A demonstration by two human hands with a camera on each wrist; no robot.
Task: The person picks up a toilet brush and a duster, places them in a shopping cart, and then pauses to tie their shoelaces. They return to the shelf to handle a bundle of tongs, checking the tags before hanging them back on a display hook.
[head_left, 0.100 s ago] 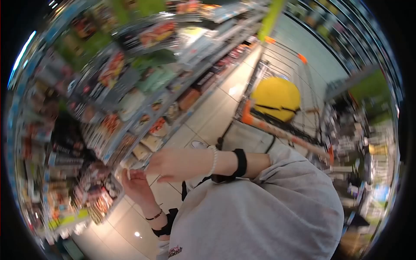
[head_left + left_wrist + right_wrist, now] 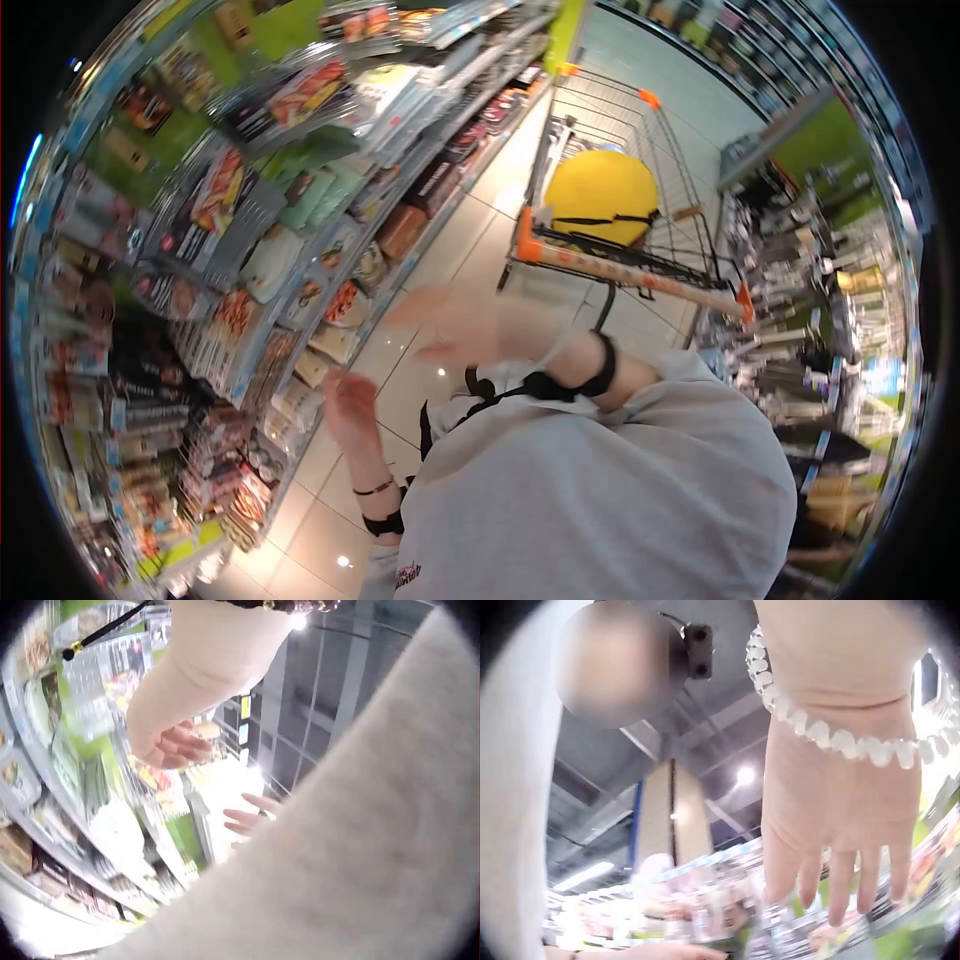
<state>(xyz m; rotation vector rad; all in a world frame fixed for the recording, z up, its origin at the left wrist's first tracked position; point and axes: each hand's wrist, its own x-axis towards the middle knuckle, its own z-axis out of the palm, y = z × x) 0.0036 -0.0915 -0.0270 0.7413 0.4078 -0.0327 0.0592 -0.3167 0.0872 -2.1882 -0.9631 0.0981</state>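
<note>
A big yellow round thing (image 2: 602, 190) is held in a wire cart (image 2: 650, 99). The floor (image 2: 320, 530) is covered with shiny tiles. Lots of things are packed below a green board (image 2: 830, 145) on the right. A round light (image 2: 746, 775) is seen up high.

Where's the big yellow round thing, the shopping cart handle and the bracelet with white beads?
Yellow round thing (image 2: 600, 188): head view, middle of its front.
Cart handle (image 2: 622, 272): head view, middle of the bar.
White bead bracelet (image 2: 843, 742): right wrist view, a middle bead.
</note>
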